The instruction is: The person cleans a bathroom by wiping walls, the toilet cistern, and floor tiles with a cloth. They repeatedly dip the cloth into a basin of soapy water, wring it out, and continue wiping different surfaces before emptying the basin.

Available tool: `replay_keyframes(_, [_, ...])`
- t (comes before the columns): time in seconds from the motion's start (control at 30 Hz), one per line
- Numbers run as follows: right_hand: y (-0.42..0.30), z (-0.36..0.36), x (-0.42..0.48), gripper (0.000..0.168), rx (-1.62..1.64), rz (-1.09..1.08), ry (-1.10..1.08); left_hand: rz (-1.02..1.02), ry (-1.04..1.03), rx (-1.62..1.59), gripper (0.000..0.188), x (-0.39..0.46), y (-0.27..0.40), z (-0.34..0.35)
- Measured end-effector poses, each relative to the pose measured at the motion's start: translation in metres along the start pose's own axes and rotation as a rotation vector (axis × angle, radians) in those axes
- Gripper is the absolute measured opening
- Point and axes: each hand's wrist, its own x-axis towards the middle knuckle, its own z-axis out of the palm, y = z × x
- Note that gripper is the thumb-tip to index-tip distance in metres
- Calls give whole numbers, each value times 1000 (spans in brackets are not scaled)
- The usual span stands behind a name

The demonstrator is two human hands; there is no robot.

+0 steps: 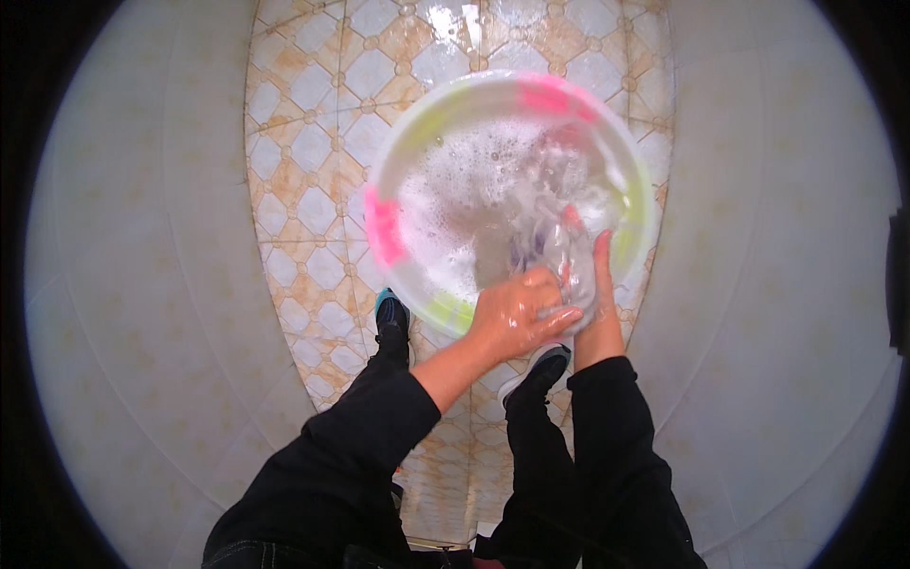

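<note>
A large round plastic basin (387, 235), white with pink and yellow-green patches, stands before me with foamy soapy water (455, 178) inside. Over its near right part, my left hand (517, 311) curls its fingers around a wet, pale, see-through item (579, 274); whether this is thin cloth or plastic film I cannot tell. My right hand (603, 291) supports the same item from the right, thumb raised beside it and fingers partly hidden behind it. The item's far end trails down into the suds, where purplish marks (530, 245) show, blurred.
Patterned tiles (306, 213) cover the floor, shiny with wet beyond the basin. Pale walls rise close on the left (142, 249) and right (775, 249). My shoes, the left (392, 309) and the right (544, 370), are near the basin's front rim.
</note>
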Motion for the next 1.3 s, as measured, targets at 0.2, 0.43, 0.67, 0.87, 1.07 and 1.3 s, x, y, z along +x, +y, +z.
replay_keyframes(0.2, [17,53,-45,43,41,-11,170,-212,323,145,14,14,52,-34])
replay_keyframes(0.43, [5,128,-119,50,-646,-281,220,-198,398,-127,13,23,55,-99])
replay_keyframes(0.67, [-20,145,-142,44,-776,-183,229,164,42,-250,32,-13,114,-141])
replay_keyframes(0.87, [-19,166,-154,61,-1621,-605,328,485,70,-151,26,-37,143,-146])
replay_keyframes(1.07, [-23,167,-161,31,-1505,-636,-197,314,57,-245,26,-53,147,-152])
replay_keyframes(1.3, [5,171,-177,22,-1481,-668,-52,258,136,329,29,-79,118,-168])
